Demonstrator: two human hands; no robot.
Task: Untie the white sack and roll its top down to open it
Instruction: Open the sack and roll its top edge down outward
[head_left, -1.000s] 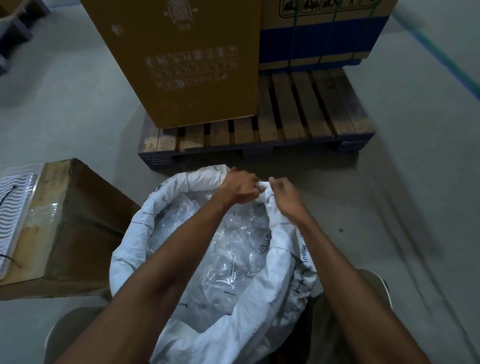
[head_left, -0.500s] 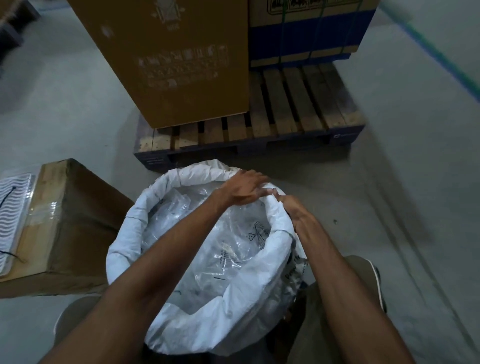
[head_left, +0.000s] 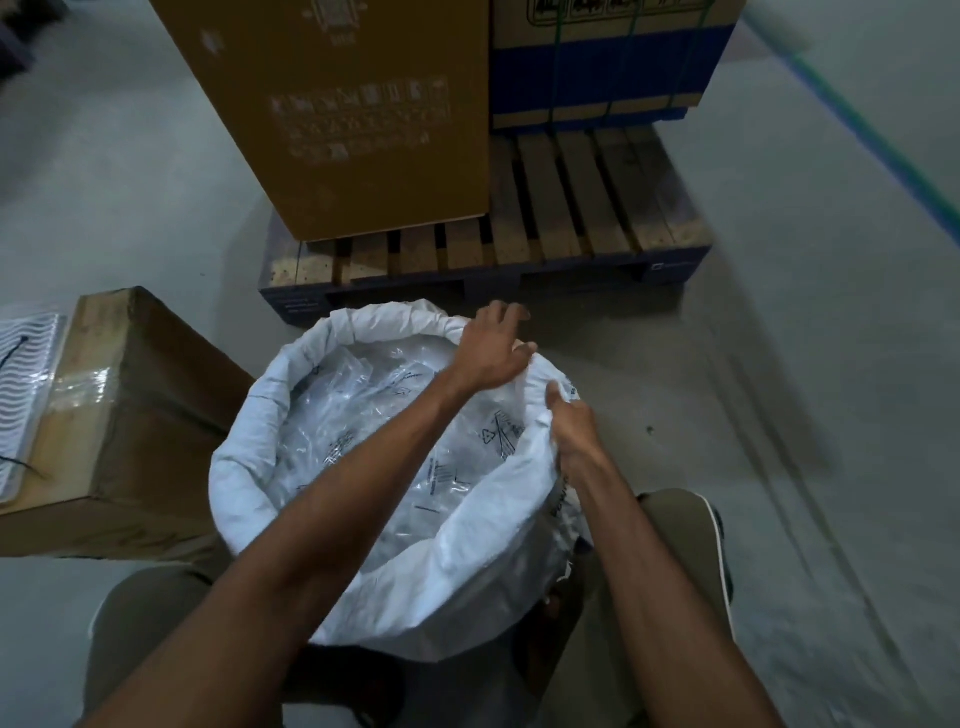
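The white sack (head_left: 244, 467) stands open on the floor between my knees, its top rolled into a thick rim. Clear plastic bags (head_left: 363, 415) with printed marks fill the inside. My left hand (head_left: 491, 348) lies over the far right part of the rim, fingers spread past the edge, thumb against the fabric. My right hand (head_left: 574, 431) pinches the rolled rim on the right side, fingers curled over the fold. Both forearms reach across the sack's mouth.
A wooden pallet (head_left: 571, 228) with a blue base sits just beyond the sack, carrying a tall brown carton (head_left: 353, 114) and a blue-banded carton (head_left: 608, 67). A taped cardboard box (head_left: 135, 415) stands at the left with a white tray (head_left: 21, 395) on it. Grey floor lies to the right.
My hands have parted: the left slid further over the far rim and spread its fingers, the right moved down the right side of the rim. The rim sits lower and wider.
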